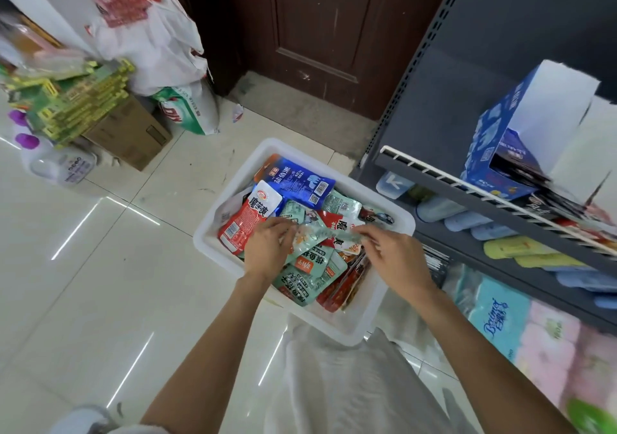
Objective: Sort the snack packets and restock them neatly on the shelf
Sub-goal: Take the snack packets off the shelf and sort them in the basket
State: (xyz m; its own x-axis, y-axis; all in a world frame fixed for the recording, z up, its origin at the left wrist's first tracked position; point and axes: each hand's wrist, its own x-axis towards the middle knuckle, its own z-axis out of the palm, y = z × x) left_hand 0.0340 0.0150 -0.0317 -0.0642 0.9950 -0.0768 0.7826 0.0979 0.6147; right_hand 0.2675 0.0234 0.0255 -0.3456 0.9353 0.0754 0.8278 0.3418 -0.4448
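A: White plastic bin on glossy cream floor tiles, centre of view. Rectangular, rounded corners, smooth rim. It is heaped with flat foil snack packets, shiny and crinkled.

B: Colours?

A: Mint-green packets toward the 6 o'clock end of the heap, a red-and-white packet at 9 o'clock, one larger blue packet at 12 o'clock, and red ones on edge along the 4 o'clock side.

B: Hands?

A: Both over the bin. Left hand and right hand each pinch one end of a single mint-green packet, fingers curled narrow round its edges. It is lifted just above the pile, blurred, seen nearly edge-on.

B: Its axis?

A: Long axis runs 9 to 3 o'clock, strung between the two hands. Which face is up I cannot tell.

B: Shelf?

A: Dark grey metal shelving from 1 to 4 o'clock, perforated upright, white wire rail along the shelf lip. On it an open blue cardboard carton; the tier below holds pale blue and yellow pouches.
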